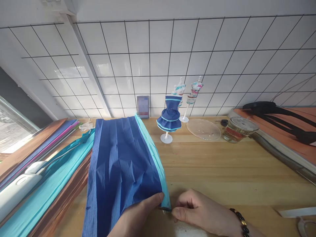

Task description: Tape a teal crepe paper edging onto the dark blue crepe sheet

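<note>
My left hand [142,210] grips a large sheet of dark blue crepe paper [123,158], its thumb resting near the right edge. Along that edge runs a narrow turquoise paper strip [156,158]. My right hand [197,210] is closed in a pinch beside the strip's lower end. A small thin dark piece [166,209] spans from under the paper to my right thumb and fingertips; I cannot make out what it is. Behind the paper stands a miniature dress form wearing a blue tiered dress [170,115] with turquoise trim.
Two small patterned dress forms [195,92] stand by the tiled wall near a phone [143,107]. To the right are a clear round lid [203,129], a glass jar [239,129] and a black-strapped item [283,118]. Coloured paper [49,184] and a white power strip [19,191] lie left.
</note>
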Tool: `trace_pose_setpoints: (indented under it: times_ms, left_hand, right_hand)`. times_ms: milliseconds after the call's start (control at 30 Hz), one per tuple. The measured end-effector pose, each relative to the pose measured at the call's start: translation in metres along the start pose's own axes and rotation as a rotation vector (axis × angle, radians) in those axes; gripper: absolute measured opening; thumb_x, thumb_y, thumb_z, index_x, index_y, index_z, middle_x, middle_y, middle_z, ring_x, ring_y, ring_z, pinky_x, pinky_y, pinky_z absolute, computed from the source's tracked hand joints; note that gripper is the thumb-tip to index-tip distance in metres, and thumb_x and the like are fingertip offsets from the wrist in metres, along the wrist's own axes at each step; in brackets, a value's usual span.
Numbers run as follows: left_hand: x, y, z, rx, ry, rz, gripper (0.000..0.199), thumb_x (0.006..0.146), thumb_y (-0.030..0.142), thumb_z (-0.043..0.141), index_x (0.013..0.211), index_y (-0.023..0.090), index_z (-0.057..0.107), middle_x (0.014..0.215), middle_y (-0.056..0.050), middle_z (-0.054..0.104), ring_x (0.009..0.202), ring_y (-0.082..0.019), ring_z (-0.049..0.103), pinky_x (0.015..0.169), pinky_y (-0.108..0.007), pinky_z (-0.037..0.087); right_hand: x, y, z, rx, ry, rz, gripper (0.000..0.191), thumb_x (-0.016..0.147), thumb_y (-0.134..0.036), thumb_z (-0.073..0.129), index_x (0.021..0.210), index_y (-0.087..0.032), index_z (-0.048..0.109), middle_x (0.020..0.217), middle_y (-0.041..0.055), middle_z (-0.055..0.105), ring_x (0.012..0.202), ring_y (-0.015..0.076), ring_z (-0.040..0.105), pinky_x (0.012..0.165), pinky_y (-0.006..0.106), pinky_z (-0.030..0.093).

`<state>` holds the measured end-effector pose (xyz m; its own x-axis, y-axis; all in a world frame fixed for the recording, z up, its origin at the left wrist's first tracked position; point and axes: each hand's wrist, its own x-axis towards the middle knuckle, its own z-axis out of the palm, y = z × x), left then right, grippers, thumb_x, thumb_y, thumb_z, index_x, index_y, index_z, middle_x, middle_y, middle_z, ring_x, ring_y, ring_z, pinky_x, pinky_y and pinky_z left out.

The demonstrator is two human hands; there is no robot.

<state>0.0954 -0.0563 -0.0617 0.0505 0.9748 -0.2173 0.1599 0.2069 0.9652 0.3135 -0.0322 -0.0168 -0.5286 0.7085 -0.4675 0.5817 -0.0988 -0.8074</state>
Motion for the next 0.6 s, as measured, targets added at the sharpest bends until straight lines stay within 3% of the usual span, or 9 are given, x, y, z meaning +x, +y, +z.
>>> trace_pose_setpoints:
  times_ms: [133, 233, 433, 500, 600]
  left_hand:
    - [-0.001, 0.022, 0.005, -0.048, -0.03, -0.31, 0.02, 0.068, 0.041, 0.068, 0.074, 0.023, 0.074, 0.079, -0.002, 0.072, 0.083, -0.024, 0.066, 0.073, -0.03, 0.054]
    - [-0.001, 0.04, 0.01, -0.088, 0.002, -0.44, 0.023, 0.069, 0.043, 0.067, 0.063, 0.021, 0.073, 0.072, -0.001, 0.072, 0.078, -0.023, 0.066, 0.069, -0.027, 0.053]
    - [0.002, 0.055, 0.015, -0.338, 0.076, -0.411, 0.028, 0.068, 0.041, 0.066, 0.063, 0.014, 0.072, 0.066, -0.005, 0.07, 0.065, -0.02, 0.065, 0.065, -0.026, 0.052]
    - [0.002, 0.058, 0.016, -0.433, 0.058, -0.36, 0.025, 0.066, 0.037, 0.068, 0.067, 0.013, 0.073, 0.068, -0.006, 0.07, 0.065, -0.018, 0.065, 0.071, -0.025, 0.051]
    - [0.001, 0.057, 0.016, -0.465, 0.019, -0.341, 0.025, 0.067, 0.036, 0.068, 0.073, 0.012, 0.073, 0.074, -0.007, 0.071, 0.067, -0.018, 0.065, 0.077, -0.026, 0.05]
  right_hand:
    - [-0.001, 0.0, -0.001, 0.017, -0.064, -0.041, 0.033, 0.077, -0.045, 0.059, 0.071, -0.013, 0.061, 0.059, -0.0049, 0.043, 0.056, 0.0078, 0.036, 0.046, 0.018, 0.026]
    - [-0.002, 0.001, -0.002, 0.05, -0.111, -0.066, 0.032, 0.077, -0.045, 0.059, 0.07, -0.014, 0.058, 0.06, -0.0051, 0.042, 0.057, 0.0078, 0.036, 0.048, 0.018, 0.026]
    - [-0.001, 0.006, -0.005, 0.181, -0.18, -0.169, 0.047, 0.067, -0.061, 0.064, 0.075, -0.016, 0.054, 0.059, -0.0061, 0.041, 0.054, 0.0073, 0.032, 0.046, 0.019, 0.024]
    - [0.0, 0.007, -0.006, 0.23, -0.085, -0.213, 0.049, 0.066, -0.063, 0.065, 0.068, -0.018, 0.046, 0.058, -0.0073, 0.036, 0.054, 0.007, 0.028, 0.047, 0.019, 0.022]
    - [0.004, 0.011, -0.004, 0.278, 0.044, -0.277, 0.049, 0.076, -0.063, 0.055, 0.065, -0.019, 0.038, 0.054, -0.0085, 0.03, 0.051, 0.0063, 0.024, 0.045, 0.02, 0.02]
